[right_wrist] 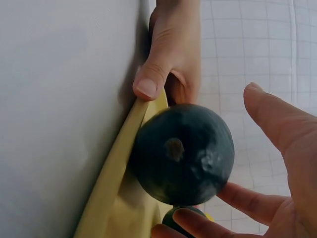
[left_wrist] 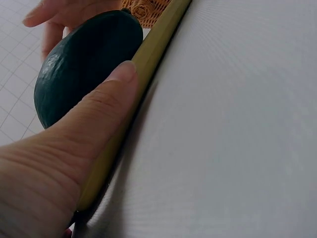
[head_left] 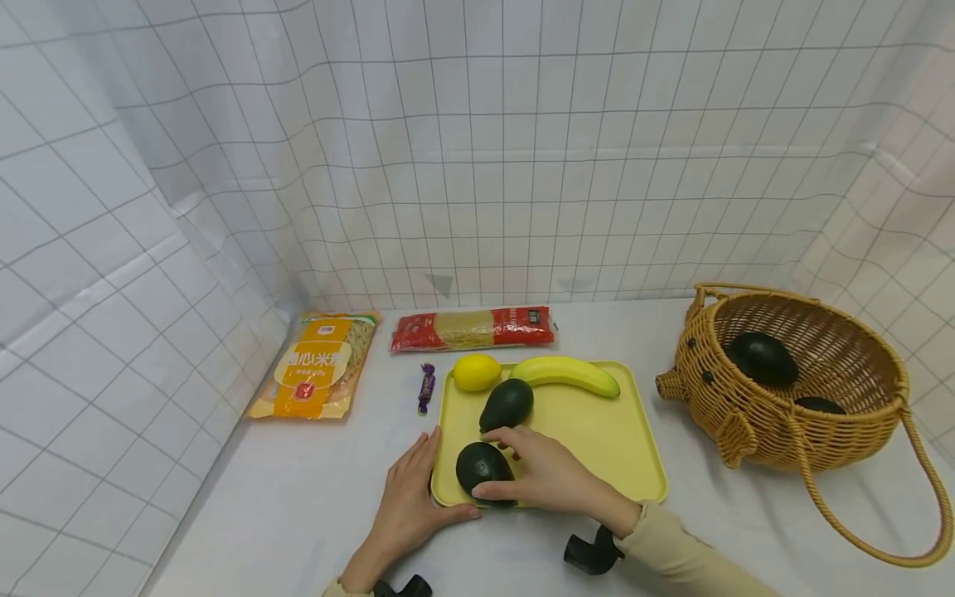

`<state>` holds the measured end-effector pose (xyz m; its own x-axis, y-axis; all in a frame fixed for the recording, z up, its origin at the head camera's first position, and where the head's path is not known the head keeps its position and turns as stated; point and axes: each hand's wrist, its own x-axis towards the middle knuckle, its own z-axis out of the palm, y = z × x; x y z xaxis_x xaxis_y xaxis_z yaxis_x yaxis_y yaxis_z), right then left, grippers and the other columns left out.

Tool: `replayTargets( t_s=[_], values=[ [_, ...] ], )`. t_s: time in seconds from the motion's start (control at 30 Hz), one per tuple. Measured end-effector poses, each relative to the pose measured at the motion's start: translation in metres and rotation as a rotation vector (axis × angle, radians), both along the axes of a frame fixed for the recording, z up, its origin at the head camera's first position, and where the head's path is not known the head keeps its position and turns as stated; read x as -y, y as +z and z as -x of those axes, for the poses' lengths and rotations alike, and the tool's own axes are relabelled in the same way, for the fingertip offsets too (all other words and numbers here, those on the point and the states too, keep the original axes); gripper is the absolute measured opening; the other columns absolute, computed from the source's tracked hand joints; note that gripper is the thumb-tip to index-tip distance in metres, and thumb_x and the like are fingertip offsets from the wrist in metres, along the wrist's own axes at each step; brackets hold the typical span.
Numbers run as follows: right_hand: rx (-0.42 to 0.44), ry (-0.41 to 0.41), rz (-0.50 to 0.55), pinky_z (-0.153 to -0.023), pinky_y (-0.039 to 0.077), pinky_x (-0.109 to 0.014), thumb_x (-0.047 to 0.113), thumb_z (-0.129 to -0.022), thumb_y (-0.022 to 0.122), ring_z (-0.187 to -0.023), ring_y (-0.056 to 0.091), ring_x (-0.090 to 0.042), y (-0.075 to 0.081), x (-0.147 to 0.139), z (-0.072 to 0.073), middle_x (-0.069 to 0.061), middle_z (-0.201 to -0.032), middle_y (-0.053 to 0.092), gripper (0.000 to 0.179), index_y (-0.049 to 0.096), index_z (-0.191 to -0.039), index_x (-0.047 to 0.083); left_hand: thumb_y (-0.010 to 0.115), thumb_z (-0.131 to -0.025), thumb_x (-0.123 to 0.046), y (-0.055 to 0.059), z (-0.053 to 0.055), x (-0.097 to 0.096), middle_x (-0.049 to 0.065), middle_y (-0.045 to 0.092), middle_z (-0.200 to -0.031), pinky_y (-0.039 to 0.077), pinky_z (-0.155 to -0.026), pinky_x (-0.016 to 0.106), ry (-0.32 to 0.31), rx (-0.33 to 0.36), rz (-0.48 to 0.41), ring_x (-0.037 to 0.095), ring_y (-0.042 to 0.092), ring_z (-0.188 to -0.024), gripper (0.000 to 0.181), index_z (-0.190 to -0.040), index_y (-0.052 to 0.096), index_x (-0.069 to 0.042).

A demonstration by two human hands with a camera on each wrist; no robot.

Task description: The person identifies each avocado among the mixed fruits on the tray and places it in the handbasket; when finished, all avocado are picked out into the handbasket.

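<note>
On the yellow tray [head_left: 627, 448], a dark green avocado [head_left: 481, 466] lies near the front left corner. My right hand [head_left: 548, 473] is at it, thumb and fingers spread around its right side. In the right wrist view the thumb stands apart from the avocado [right_wrist: 185, 153], while a fingertip is close to its lower side; whether it touches is unclear. My left hand [head_left: 410, 497] rests along the tray's left edge, fingers extended, thumb at the front rim. A second avocado [head_left: 507, 405] lies just behind the first, with a lemon [head_left: 477, 372] and a banana [head_left: 567, 375] at the back.
To the right stands a wicker basket [head_left: 753, 419] with a rope handle and dark green avocados [head_left: 763, 358] inside. Behind the tray lies a red noodle packet [head_left: 473, 328]. A purple-wrapped candy [head_left: 426, 389] and an orange food bag [head_left: 317, 365] lie to the left.
</note>
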<state>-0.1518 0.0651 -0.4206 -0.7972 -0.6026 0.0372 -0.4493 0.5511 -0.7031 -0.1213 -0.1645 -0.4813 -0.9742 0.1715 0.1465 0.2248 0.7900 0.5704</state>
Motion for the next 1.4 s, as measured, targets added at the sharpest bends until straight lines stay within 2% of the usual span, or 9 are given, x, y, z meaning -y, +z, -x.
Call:
replayTargets(
  t_s=[0.3, 0.63, 0.83, 1.2, 1.4],
  values=[
    [0.011, -0.059, -0.041, -0.077, 0.049, -0.035, 0.064, -0.080, 0.061, -0.095, 0.058, -0.015, -0.008, 0.009, -0.002, -0.004, -0.111, 0.061, 0.072, 0.052, -0.131, 0.014, 0.070, -0.057, -0.076, 0.000, 0.000, 0.000, 0.010, 0.035, -0.148, 0.019, -0.106, 0.053, 0.013, 0.020, -0.005, 0.028, 0.022, -0.138, 0.125, -0.151, 0.024, -0.008],
    [0.070, -0.036, 0.022, -0.072, 0.046, -0.031, 0.055, -0.085, 0.063, -0.093, 0.056, -0.014, -0.014, 0.000, 0.001, -0.005, -0.112, 0.061, 0.058, 0.049, -0.127, 0.019, 0.072, -0.059, -0.074, -0.001, 0.000, 0.000, 0.012, 0.037, -0.147, 0.021, -0.105, 0.055, 0.003, -0.006, -0.001, 0.031, 0.024, -0.137, 0.123, -0.150, 0.026, -0.006],
    [0.090, -0.022, 0.070, -0.072, 0.046, -0.029, 0.051, -0.084, 0.066, -0.090, 0.056, -0.013, -0.016, -0.007, 0.002, -0.003, -0.110, 0.059, 0.055, 0.048, -0.125, 0.018, 0.070, -0.058, -0.076, -0.001, 0.001, 0.000, 0.011, 0.035, -0.148, 0.019, -0.106, 0.053, 0.006, 0.018, 0.000, 0.029, 0.022, -0.138, 0.125, -0.151, 0.024, -0.007],
    [0.131, -0.047, 0.113, -0.072, 0.045, -0.032, 0.049, -0.085, 0.067, -0.087, 0.054, -0.015, -0.016, -0.019, 0.000, -0.002, -0.107, 0.055, 0.055, 0.047, -0.125, 0.017, 0.070, -0.057, -0.077, -0.001, 0.001, 0.000, 0.010, 0.035, -0.149, 0.018, -0.107, 0.053, 0.007, 0.022, 0.009, 0.028, 0.021, -0.138, 0.126, -0.151, 0.022, -0.008],
    [0.122, -0.086, 0.111, -0.070, 0.045, -0.034, 0.049, -0.084, 0.068, -0.086, 0.053, -0.017, -0.013, -0.027, 0.000, -0.004, -0.108, 0.054, 0.056, 0.046, -0.125, 0.018, 0.071, -0.058, -0.075, 0.000, 0.001, 0.000, 0.011, 0.034, -0.149, 0.017, -0.107, 0.052, 0.008, 0.031, 0.005, 0.028, 0.021, -0.139, 0.125, -0.151, 0.022, -0.008]
  ],
)
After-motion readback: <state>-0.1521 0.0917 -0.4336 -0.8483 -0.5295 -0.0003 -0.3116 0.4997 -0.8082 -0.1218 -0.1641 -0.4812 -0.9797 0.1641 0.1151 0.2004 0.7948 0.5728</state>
